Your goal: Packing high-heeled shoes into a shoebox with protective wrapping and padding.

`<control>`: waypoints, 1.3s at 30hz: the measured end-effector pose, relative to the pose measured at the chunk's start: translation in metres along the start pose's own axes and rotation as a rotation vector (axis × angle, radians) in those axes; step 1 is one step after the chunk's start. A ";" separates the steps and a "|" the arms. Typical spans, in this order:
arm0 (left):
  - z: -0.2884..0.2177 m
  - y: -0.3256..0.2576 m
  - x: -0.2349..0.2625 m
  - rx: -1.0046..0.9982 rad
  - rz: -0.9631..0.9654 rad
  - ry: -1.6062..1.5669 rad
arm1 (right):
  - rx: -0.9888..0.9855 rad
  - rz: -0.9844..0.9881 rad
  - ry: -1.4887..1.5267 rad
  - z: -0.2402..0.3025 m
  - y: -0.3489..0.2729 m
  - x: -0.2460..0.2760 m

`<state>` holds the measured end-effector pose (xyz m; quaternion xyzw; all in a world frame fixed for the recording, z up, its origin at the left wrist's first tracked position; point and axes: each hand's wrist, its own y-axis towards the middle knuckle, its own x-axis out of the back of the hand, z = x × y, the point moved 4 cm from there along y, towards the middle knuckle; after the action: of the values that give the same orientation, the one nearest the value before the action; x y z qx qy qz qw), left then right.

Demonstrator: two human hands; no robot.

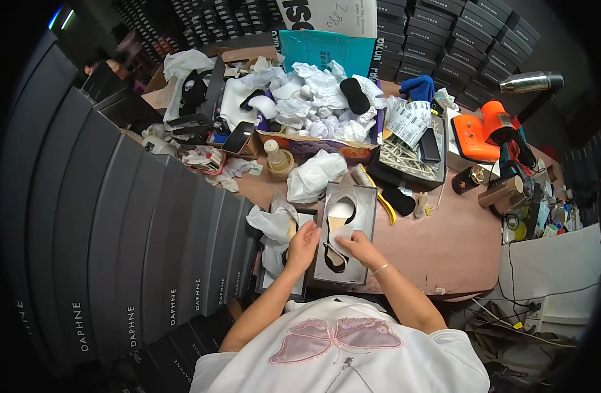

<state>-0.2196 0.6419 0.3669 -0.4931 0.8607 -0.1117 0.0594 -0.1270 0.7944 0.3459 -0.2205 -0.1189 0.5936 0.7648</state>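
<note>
An open grey shoe box (368, 216) lies on the brown table in front of me, with a black and white high-heeled shoe (338, 216) inside. My right hand (357, 247) presses white tissue paper (345, 242) down over the shoe's lower part. My left hand (303, 245) rests at the box's left edge, fingers spread, touching the paper. Left of it lies the box lid (307, 218) with crumpled white paper (271, 226) on it.
Tall stacks of dark shoe boxes (136, 255) wall the left side. A carton full of crumpled paper (313, 105) stands behind. A white paper wad (313, 175), a brush (362, 175), a yellow shoehorn (387, 208), an orange tool (484, 131) and a brown cylinder (504, 192) lie around.
</note>
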 end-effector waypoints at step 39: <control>-0.011 -0.123 -0.039 0.608 0.183 -0.855 | 0.781 0.052 -0.587 0.081 -0.084 -0.020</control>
<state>-0.0997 0.6166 0.4083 -0.3779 0.7282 -0.1397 0.5545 -0.0960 0.7748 0.4585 0.2566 -0.0927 0.6497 0.7095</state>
